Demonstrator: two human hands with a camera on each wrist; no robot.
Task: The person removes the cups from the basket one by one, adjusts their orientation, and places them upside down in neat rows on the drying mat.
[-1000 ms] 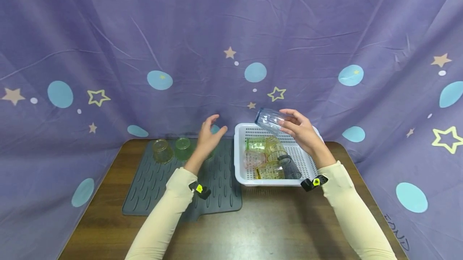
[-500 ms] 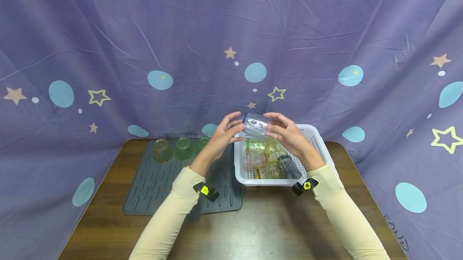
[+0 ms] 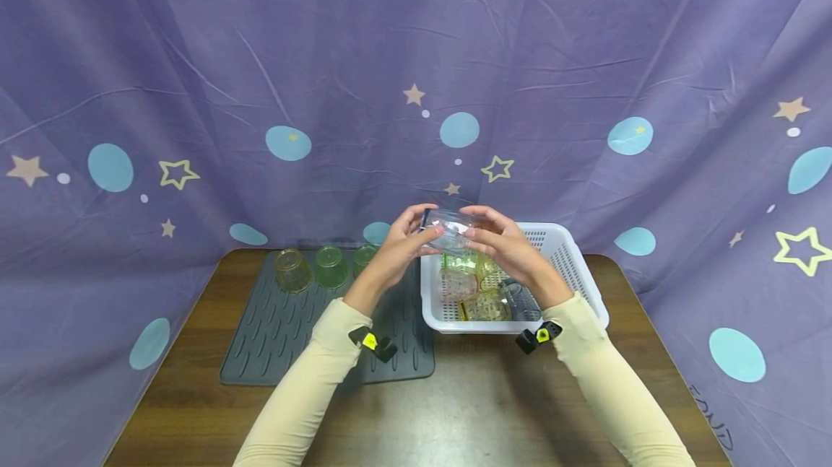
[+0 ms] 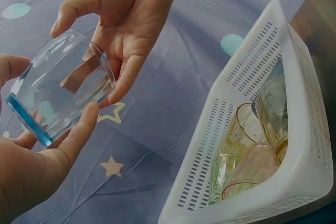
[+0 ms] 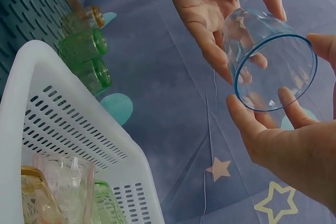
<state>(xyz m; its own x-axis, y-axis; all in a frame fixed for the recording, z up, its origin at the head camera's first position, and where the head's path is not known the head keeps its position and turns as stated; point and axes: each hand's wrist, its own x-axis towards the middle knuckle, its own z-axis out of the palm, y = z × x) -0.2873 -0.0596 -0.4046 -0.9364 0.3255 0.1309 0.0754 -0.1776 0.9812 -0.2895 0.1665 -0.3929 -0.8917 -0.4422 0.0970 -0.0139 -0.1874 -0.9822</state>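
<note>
A clear bluish drinking glass (image 3: 448, 230) is held on its side, above the back left of the white basket. My left hand (image 3: 390, 254) grips its thick blue base end, thumb on the near side and fingers behind. At the rim end, my right hand (image 3: 520, 254) holds the glass with thumb and fingertips. In the left wrist view the glass (image 4: 65, 85) spans both hands, its base toward the left hand (image 4: 31, 174). The right wrist view shows the blue rim of the glass (image 5: 275, 72) facing the right hand (image 5: 294, 148).
The white perforated basket (image 3: 513, 328) holds several coloured glasses, including a pink one (image 3: 458, 286) and a dark grey one (image 3: 522, 301). On the grey drying mat (image 3: 312, 344) an amber glass (image 3: 292, 272) and green glasses (image 3: 330, 268) stand upside down along the back. A curtain hangs behind.
The right hand has carried the glass leftward from above the basket. The left hand has moved right from over the mat and taken hold of the base end.
</note>
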